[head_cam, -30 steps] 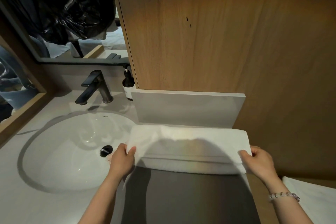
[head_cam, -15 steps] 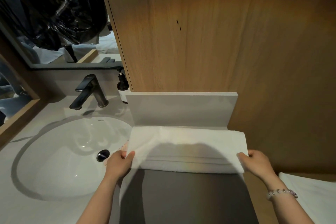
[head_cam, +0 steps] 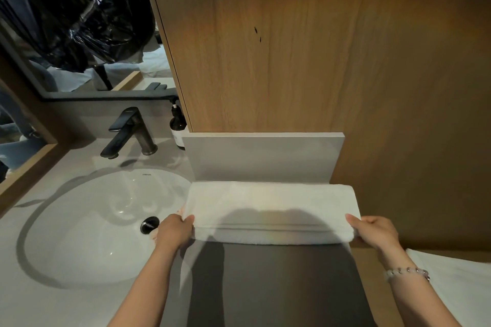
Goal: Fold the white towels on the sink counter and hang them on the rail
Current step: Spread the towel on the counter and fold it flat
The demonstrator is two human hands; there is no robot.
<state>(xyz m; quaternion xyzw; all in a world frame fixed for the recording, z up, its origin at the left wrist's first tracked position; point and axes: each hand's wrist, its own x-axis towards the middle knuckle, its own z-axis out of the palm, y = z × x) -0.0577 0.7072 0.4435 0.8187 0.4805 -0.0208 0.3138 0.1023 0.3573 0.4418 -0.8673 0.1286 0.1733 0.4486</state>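
Note:
A white towel (head_cam: 271, 202), folded into a long band, lies across the counter (head_cam: 53, 308) just in front of the grey backsplash panel (head_cam: 263, 159). My left hand (head_cam: 174, 232) pinches its near-left corner, thumb on top. At the other end, my right hand (head_cam: 377, 231) grips the near-right corner. A second white towel (head_cam: 459, 287) shows at the lower right edge. No rail is in view.
A white sink basin (head_cam: 87, 223) with a dark drain sits left of the towel. Behind it stand a dark faucet (head_cam: 130, 133) and a dark soap bottle (head_cam: 177, 127). A wooden cabinet wall (head_cam: 292, 48) rises behind the panel. A mirror (head_cam: 79, 21) hangs at the upper left.
The towel has been laid down flatter on the counter, its raised middle lowered. Both hands kept hold of the near corners.

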